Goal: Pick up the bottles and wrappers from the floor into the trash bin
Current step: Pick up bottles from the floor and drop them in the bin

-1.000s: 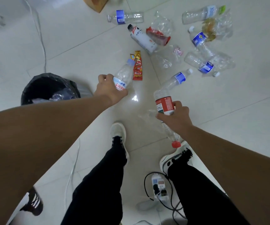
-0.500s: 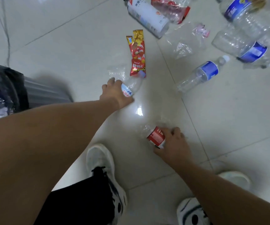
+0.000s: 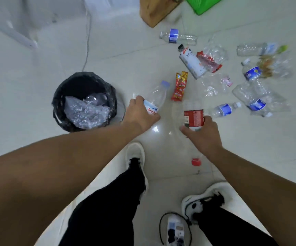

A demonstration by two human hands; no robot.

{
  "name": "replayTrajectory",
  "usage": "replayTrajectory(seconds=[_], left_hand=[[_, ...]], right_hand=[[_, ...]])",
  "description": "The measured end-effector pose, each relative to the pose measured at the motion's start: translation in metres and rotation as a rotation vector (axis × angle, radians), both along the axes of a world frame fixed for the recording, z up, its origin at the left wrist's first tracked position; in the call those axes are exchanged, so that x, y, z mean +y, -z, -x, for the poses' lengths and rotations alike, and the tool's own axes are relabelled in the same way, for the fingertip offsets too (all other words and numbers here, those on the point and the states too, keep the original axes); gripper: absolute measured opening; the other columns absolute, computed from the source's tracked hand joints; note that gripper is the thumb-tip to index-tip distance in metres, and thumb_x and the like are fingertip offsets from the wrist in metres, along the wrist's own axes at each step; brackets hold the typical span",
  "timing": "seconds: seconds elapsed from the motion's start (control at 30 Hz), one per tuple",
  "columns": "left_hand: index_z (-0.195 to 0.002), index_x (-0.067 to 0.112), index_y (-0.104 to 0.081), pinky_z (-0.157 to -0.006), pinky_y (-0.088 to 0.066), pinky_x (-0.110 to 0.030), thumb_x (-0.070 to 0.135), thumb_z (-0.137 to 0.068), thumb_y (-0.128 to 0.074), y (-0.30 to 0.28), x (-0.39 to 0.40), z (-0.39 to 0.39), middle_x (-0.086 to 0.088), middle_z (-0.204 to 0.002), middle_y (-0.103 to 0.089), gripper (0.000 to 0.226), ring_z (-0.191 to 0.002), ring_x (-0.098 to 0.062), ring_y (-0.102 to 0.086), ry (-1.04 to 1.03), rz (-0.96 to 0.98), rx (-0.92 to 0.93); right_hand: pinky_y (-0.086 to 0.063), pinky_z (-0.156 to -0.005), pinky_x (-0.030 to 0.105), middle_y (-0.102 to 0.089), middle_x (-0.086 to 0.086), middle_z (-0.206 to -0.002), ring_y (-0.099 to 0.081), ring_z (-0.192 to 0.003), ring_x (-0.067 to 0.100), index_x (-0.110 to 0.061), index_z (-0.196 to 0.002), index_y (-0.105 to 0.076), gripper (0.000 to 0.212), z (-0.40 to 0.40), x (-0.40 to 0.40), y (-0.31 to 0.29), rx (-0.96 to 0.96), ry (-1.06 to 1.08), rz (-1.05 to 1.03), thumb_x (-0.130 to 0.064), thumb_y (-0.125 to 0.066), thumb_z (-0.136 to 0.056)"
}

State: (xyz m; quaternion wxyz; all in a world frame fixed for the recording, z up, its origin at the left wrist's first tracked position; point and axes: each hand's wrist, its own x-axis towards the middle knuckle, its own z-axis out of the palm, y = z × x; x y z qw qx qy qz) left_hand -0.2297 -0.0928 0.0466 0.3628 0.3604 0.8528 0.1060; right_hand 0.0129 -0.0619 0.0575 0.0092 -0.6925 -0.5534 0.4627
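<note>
My left hand [image 3: 140, 115] grips a clear bottle with a pale blue cap [image 3: 157, 97], just right of the black-lined trash bin [image 3: 59, 103], which holds crumpled clear plastic. My right hand [image 3: 203, 134] holds a clear bottle with a red label [image 3: 193, 117], its red cap end [image 3: 196, 161] pointing down towards me. On the floor beyond lie a red and yellow snack wrapper [image 3: 179, 86], a white bottle with a black cap [image 3: 191, 62], a red wrapper [image 3: 208, 62], clear wrappers [image 3: 216, 85] and several blue-label bottles [image 3: 222, 110].
A wooden block [image 3: 157, 9] and a green item [image 3: 205, 4] stand at the far edge. A thin cable [image 3: 88, 41] runs along the floor behind the bin. A power strip with a black cord [image 3: 175, 229] lies between my shoes [image 3: 134, 153].
The view has pulled back and up from the floor. Both hands have risen with their bottles, and the bin is fully in sight again on the left.
</note>
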Motion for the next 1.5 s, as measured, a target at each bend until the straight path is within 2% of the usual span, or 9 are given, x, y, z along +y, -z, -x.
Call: replayTrajectory(seconds=[0.3, 0.57, 0.73, 0.8, 0.9, 1.07, 1.27, 1.4, 1.5], left_hand=[[-0.131, 0.027, -0.048, -0.087, -0.061, -0.047, 0.052, -0.066, -0.086, -0.184, -0.065, 0.133, -0.003, -0.121, -0.059, 0.079, -0.102, -0.026, -0.066, -0.431, -0.043, -0.079], [-0.136, 0.022, -0.044, -0.091, -0.06, -0.05, 0.059, -0.072, -0.088, -0.132, -0.114, 0.232, -0.006, -0.122, -0.054, 0.086, -0.105, -0.028, -0.064, -0.549, 0.067, -0.049], [-0.155, 0.022, -0.034, -0.078, -0.057, -0.034, 0.067, -0.087, -0.072, -0.072, -0.122, 0.26, -0.004, -0.133, -0.063, 0.09, -0.104, -0.021, -0.064, -0.535, 0.121, -0.205], [-0.16, 0.022, -0.032, -0.085, -0.051, -0.031, 0.061, -0.098, -0.058, -0.064, -0.128, 0.266, -0.007, -0.148, -0.058, 0.079, -0.114, -0.024, -0.061, -0.543, 0.142, -0.216], [-0.153, 0.018, -0.046, -0.103, -0.055, -0.045, 0.055, -0.097, -0.054, -0.074, -0.137, 0.27, -0.008, -0.147, -0.058, 0.067, -0.121, -0.028, -0.063, -0.494, 0.118, -0.168], [-0.119, 0.023, -0.065, -0.09, -0.061, -0.051, 0.043, -0.094, -0.058, -0.107, -0.122, 0.265, -0.004, -0.114, -0.068, 0.033, -0.097, -0.023, -0.069, -0.349, 0.082, -0.142], [-0.127, 0.03, -0.064, -0.092, -0.052, -0.035, 0.046, -0.096, -0.061, -0.134, -0.07, 0.216, 0.007, -0.12, -0.058, 0.035, -0.106, -0.02, -0.064, -0.257, 0.018, -0.096], [-0.144, 0.02, -0.054, -0.087, -0.044, -0.027, 0.041, -0.095, -0.064, -0.141, -0.034, 0.162, 0.005, -0.13, -0.05, 0.054, -0.113, -0.019, -0.055, -0.16, 0.027, -0.07], [-0.144, 0.012, -0.054, -0.096, -0.05, -0.038, 0.043, -0.092, -0.064, -0.146, -0.005, 0.106, -0.01, -0.142, -0.053, 0.061, -0.127, -0.03, -0.055, -0.067, 0.045, -0.062]], right_hand=[[-0.062, -0.096, 0.054, -0.075, 0.0, -0.116, -0.074, -0.105, 0.019, -0.025, -0.129, -0.063, 0.077, 0.16, 0.041, -0.181, 0.258, -0.087, 0.172, -0.068, -0.089, -0.07], [-0.063, -0.092, 0.047, -0.073, 0.002, -0.121, -0.073, -0.109, 0.022, -0.023, -0.136, -0.059, 0.076, 0.311, 0.005, -0.143, 0.316, -0.294, 0.303, -0.067, -0.084, -0.078], [-0.061, -0.096, 0.049, -0.041, 0.012, -0.152, -0.056, -0.129, 0.034, -0.028, -0.164, -0.027, 0.117, 0.36, -0.013, -0.078, 0.124, -0.402, 0.344, -0.078, -0.08, -0.073], [-0.059, -0.101, 0.055, -0.03, 0.011, -0.158, -0.05, -0.138, 0.038, -0.033, -0.169, -0.021, 0.114, 0.358, -0.018, -0.064, 0.056, -0.46, 0.361, -0.079, -0.074, -0.079], [-0.05, -0.108, 0.042, -0.037, 0.007, -0.16, -0.056, -0.135, 0.03, -0.03, -0.163, -0.04, 0.08, 0.342, -0.019, -0.063, 0.112, -0.501, 0.2, -0.065, -0.064, -0.096], [-0.041, -0.099, 0.031, -0.049, 0.008, -0.158, -0.056, -0.131, 0.021, -0.025, -0.158, -0.049, 0.068, 0.305, 0.001, -0.087, 0.134, -0.502, 0.195, -0.057, -0.063, -0.099], [-0.041, -0.095, 0.032, -0.048, 0.004, -0.162, -0.052, -0.142, 0.022, -0.029, -0.158, -0.049, 0.074, 0.227, 0.035, -0.117, 0.098, -0.411, 0.195, -0.059, -0.069, -0.093], [-0.041, -0.111, 0.035, -0.049, 0.005, -0.159, -0.049, -0.145, 0.02, -0.029, -0.156, -0.052, 0.075, 0.153, 0.052, -0.13, 0.087, -0.335, 0.163, -0.059, -0.073, -0.091], [-0.044, -0.103, 0.037, -0.05, 0.005, -0.156, -0.052, -0.14, 0.022, -0.035, -0.155, -0.051, 0.076, 0.081, 0.064, -0.145, 0.071, -0.254, 0.169, -0.064, -0.073, -0.088]])
